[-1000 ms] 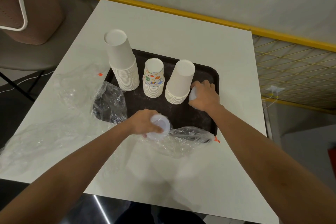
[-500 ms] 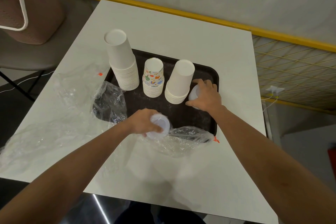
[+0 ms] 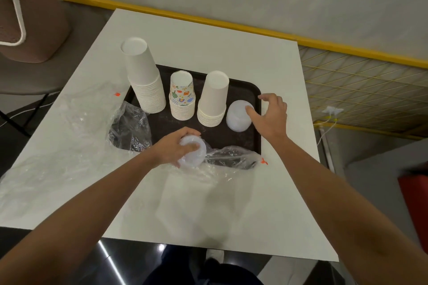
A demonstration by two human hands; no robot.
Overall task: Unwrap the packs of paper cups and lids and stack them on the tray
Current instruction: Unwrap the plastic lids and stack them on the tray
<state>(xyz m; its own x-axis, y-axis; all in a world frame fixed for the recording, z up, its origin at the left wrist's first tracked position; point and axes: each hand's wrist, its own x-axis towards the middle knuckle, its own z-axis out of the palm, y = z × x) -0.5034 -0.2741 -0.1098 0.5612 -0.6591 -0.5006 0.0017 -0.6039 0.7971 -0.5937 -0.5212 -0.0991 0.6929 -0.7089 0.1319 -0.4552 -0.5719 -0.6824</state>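
A dark brown tray (image 3: pixel 256 143) lay on the white table (image 3: pixel 208 37), and 3 stacks of upturned paper cups stood on it in a row. The tall white cup stack (image 3: pixel 144 78) was at the left end, the printed cup stack (image 3: pixel 182 96) with coloured drawings stood in the middle, and the shorter white cup stack (image 3: pixel 214 99) stood to its right. Just beside that last stack, a small stack of translucent lids (image 3: pixel 237 115) rested on the tray near its right edge. The right hand (image 3: pixel 269 114) was above it with the fingers spread open, only a fingertip was near the rim of the lids, and it gripped nothing. The left hand (image 3: pixel 174 147) was at the near edge of the tray and its fingers were closed around a second bunch of lids (image 3: pixel 196 154), which was partly over the crumpled clear plastic wrap (image 3: pixel 231 159). More loose plastic wrapping (image 3: pixel 58 146) was spread over the left part of the table and over the tray's left corner.
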